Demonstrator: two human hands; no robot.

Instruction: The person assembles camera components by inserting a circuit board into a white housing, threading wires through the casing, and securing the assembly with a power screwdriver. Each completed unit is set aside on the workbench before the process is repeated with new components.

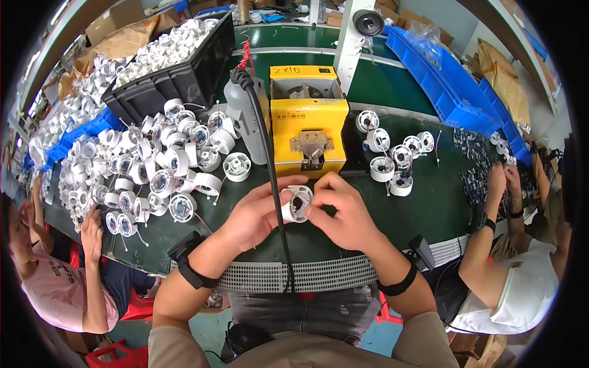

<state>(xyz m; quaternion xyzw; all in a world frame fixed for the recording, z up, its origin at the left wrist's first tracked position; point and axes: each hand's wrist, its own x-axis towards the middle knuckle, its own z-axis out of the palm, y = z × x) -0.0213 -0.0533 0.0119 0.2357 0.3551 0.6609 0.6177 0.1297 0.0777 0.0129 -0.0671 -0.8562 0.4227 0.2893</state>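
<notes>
My left hand (256,216) and my right hand (343,211) both grip one white round plastic housing (297,202) just above the green bench, in front of the yellow machine (307,119). The fingers of my right hand press on the housing's right side and open face. A black cable (270,159) hangs down across my left hand.
A heap of white housings (156,165) with thin wires lies to the left, a few more (392,159) to the right. A black crate (165,67) of parts and blue trays (448,86) stand behind. Other people sit at both ends of the bench.
</notes>
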